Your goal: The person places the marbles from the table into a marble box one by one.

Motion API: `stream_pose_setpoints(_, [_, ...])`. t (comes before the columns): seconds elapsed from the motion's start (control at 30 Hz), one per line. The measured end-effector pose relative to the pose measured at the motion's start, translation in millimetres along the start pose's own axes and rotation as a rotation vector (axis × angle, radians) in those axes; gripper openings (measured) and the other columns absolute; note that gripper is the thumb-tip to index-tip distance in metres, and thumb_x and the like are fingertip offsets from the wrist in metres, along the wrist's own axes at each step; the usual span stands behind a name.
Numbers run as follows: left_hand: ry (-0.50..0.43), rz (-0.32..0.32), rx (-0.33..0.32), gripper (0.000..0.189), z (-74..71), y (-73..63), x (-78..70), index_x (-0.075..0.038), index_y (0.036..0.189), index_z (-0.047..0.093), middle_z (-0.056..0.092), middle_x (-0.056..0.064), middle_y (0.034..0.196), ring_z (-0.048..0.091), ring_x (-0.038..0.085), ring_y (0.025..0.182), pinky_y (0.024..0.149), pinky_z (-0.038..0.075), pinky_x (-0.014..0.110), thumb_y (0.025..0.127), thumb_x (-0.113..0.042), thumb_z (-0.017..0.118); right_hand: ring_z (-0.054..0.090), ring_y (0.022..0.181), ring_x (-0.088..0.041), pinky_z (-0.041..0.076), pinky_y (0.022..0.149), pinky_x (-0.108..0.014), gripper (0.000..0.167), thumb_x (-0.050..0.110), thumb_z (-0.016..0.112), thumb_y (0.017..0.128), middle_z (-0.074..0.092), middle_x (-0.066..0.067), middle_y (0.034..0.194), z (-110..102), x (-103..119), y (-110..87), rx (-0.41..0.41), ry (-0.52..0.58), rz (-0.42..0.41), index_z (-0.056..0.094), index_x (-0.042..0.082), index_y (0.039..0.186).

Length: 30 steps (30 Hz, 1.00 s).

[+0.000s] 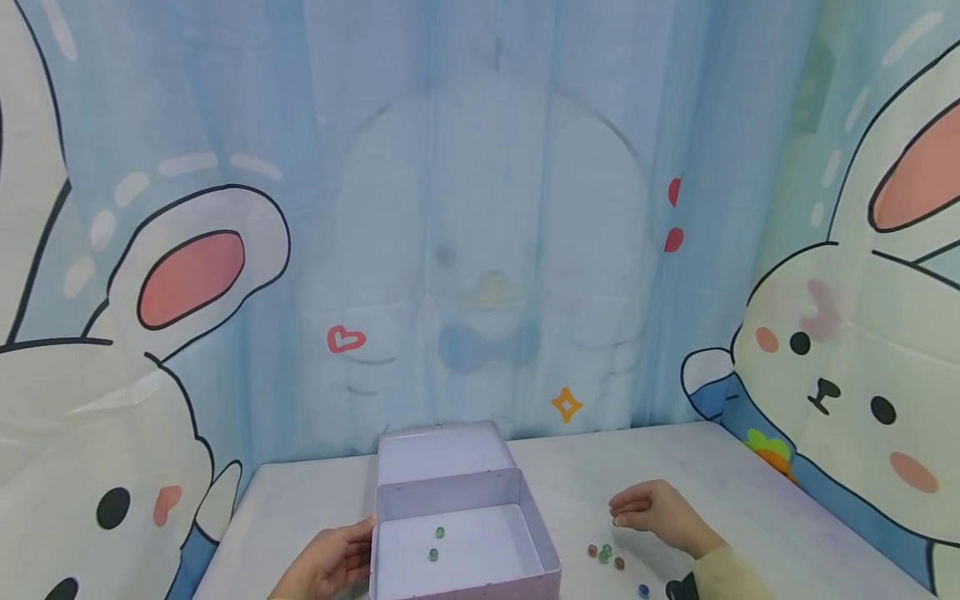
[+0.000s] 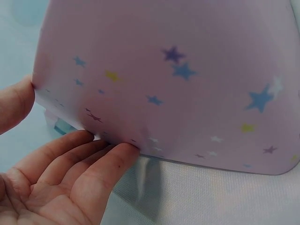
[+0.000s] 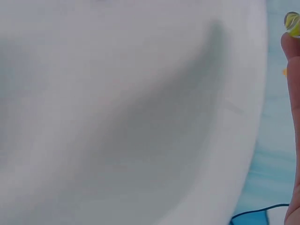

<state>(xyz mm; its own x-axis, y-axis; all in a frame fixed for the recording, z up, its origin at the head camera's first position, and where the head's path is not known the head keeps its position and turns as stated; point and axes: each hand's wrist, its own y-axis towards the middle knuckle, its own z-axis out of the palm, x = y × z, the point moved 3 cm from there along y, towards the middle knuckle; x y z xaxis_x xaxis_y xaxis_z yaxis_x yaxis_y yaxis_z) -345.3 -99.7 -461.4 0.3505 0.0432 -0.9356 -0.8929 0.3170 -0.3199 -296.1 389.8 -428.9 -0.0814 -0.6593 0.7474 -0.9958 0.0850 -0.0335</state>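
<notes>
A light purple box (image 1: pixel 542 537) with its lid (image 1: pixel 446 454) folded back stands on the table. Two green marbles (image 1: pixel 433 555) lie inside it. My left hand (image 1: pixel 330 560) holds the box's left side; in the left wrist view its thumb and fingertips meet the edges of the star-patterned wall (image 2: pixel 140 112). To the right of the box, my right hand (image 1: pixel 660 515) pinches a clear marble with a yellow swirl (image 3: pixel 293 24) above the table. Beneath that hand lie green marbles (image 1: pixel 606 552) and brownish marbles (image 1: pixel 619 563).
A blue marble (image 1: pixel 643 591) sits closer to the front, beside a black object (image 1: pixel 682 588) near the right sleeve. The white table (image 1: pixel 600 458) ends at a blue curtain (image 1: pixel 480 208) printed with cartoon rabbits.
</notes>
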Motion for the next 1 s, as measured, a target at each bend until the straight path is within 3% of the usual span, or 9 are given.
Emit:
stream_pose_setpoints(0.27, [0.014, 0.011, -0.024, 0.064, -0.2, -0.4, -0.5, 0.025, 0.136, 0.045, 0.07, 0.027, 0.117, 0.069, 0.024, 0.101, 0.096, 0.059, 0.044, 0.105, -0.03, 0.059, 0.075, 0.091, -0.022, 0.064, 0.085, -0.042, 0.031, 0.007, 0.079, 0.087, 0.077, -0.019, 0.107, -9, 35, 1.7, 0.003, 0.006, -0.064, 0.072, -0.005, 0.114])
stream_pose_setpoints(0.43, [0.025, 0.011, -0.032, 0.062, 0.9, -0.5, -0.4, 0.024, 0.135, 0.046, 0.069, 0.029, 0.119, 0.07, 0.025, 0.102, 0.099, 0.058, 0.048, 0.105, -0.029, 0.058, 0.075, 0.093, -0.023, 0.064, 0.086, -0.043, 0.027, 0.007, 0.078, 0.089, 0.077, -0.018, 0.106, -3, 62, 5.3, 0.043, 0.008, -0.169, 0.073, -0.003, 0.113])
stream_pose_setpoints(0.8, [-0.002, -0.021, -0.051, 0.063, -2.6, 0.7, 1.2, 0.023, 0.137, 0.045, 0.067, 0.032, 0.124, 0.07, 0.025, 0.103, 0.102, 0.056, 0.049, 0.104, -0.029, 0.061, 0.076, 0.094, -0.023, 0.064, 0.085, -0.037, 0.022, 0.007, 0.076, 0.09, 0.078, -0.015, 0.103, 48, 144, 29.0, 0.151, 0.035, -0.387, 0.075, -0.003, 0.11])
stream_pose_setpoints(1.0, [0.01, -0.015, -0.052, 0.063, 0.9, 3.4, -1.2, 0.022, 0.137, 0.046, 0.064, 0.034, 0.128, 0.069, 0.03, 0.109, 0.104, 0.055, 0.05, 0.104, -0.03, 0.061, 0.076, 0.093, -0.02, 0.063, 0.08, -0.032, 0.022, 0.008, 0.078, 0.089, 0.079, -0.014, 0.103, 81, 181, 40.1, 0.186, 0.017, -0.444, 0.076, -0.001, 0.109])
